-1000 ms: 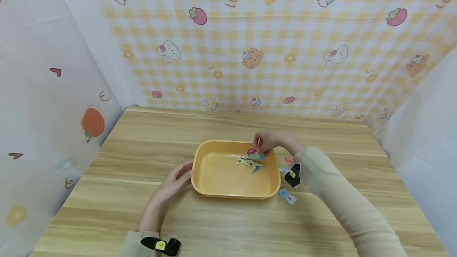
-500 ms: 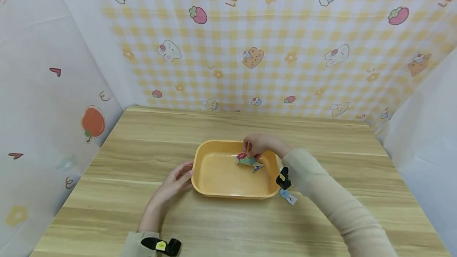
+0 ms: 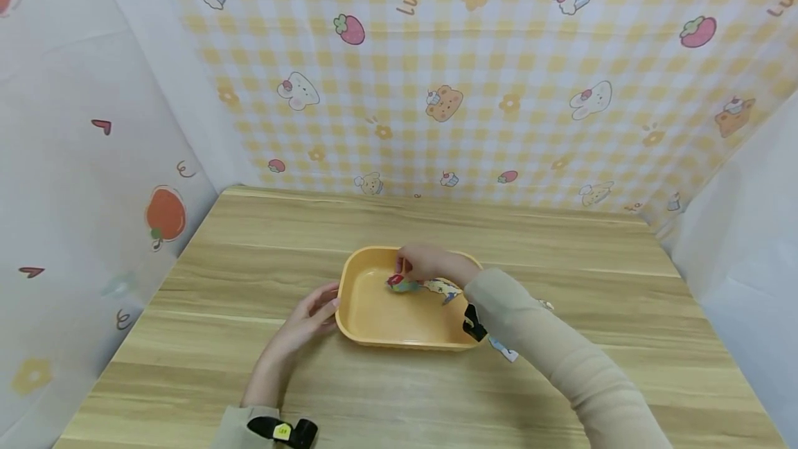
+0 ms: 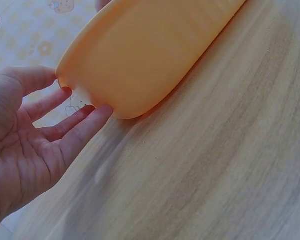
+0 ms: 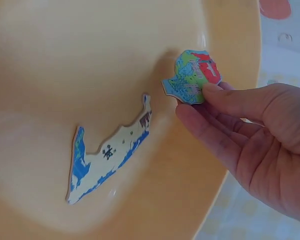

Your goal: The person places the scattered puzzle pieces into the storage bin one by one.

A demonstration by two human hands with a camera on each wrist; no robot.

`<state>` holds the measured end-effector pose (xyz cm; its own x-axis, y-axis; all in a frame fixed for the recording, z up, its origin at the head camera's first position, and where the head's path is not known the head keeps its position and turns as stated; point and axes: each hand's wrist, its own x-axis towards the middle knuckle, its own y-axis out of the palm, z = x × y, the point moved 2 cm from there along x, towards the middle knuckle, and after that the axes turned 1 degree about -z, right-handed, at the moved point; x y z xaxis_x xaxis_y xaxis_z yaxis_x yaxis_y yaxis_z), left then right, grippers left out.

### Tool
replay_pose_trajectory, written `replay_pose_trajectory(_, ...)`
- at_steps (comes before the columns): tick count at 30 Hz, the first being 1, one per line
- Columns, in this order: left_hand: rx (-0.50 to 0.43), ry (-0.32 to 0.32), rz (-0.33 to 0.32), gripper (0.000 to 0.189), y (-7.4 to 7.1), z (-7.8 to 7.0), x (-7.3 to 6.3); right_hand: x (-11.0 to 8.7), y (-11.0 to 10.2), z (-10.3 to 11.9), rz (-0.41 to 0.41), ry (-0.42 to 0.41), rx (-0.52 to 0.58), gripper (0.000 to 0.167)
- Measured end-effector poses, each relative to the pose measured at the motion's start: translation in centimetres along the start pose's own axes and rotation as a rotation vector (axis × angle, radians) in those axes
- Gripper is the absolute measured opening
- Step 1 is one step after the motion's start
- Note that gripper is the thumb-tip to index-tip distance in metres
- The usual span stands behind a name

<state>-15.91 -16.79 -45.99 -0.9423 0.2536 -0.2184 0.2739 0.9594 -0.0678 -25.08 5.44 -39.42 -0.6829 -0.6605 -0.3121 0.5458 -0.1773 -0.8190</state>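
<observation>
My right hand is over the yellow plastic tray, pinching a small red, green and blue puzzle piece with map-like printing between thumb and fingers. Beside it, a longer cream-and-blue puzzle piece with a dark little figure lies flat on the tray floor. My left hand holds the tray at its left end. In the left wrist view its thumb is over the rim, with the fingertips against the outer wall.
On the wood-grain table, a light blue piece lies just right of the tray. Another small piece shows past the right sleeve, which covers that area. A patterned cloth hangs behind.
My right hand has moved left across the tray with the small piece, from above the longer piece to its left. My left hand stays at the tray's left end.
</observation>
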Motion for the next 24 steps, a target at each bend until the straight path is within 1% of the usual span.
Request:
replay_pose_trajectory(2,-0.002,-0.002,-0.005,0.051,0.0,0.0,0.0,0.3,0.3,0.2,-0.005,-0.02,-0.023,0.014)
replay_pose_trajectory(8,-0.002,0.006,0.004,0.05,0.0,0.0,0.0,1.1,0.9,0.9,0.022,-0.021,-0.043,0.02)
replay_pose_trajectory(12,-0.009,0.006,0.004,0.05,0.0,0.0,0.0,1.4,1.2,1.2,0.016,-0.036,-0.08,0.019)
replay_pose_trajectory(15,-0.019,0.0,0.005,0.05,0.0,0.0,0.0,1.5,1.3,1.3,0.018,-0.028,-0.098,0.019)
replay_pose_trajectory(18,-0.017,0.005,0.007,0.05,0.1,0.0,0.0,1.5,1.3,1.4,0.024,-0.015,-0.099,0.021)
replay_pose_trajectory(24,-0.013,-0.009,-0.007,0.05,0.0,0.1,0.0,1.4,1.3,1.4,0.016,-0.014,-0.078,0.024)
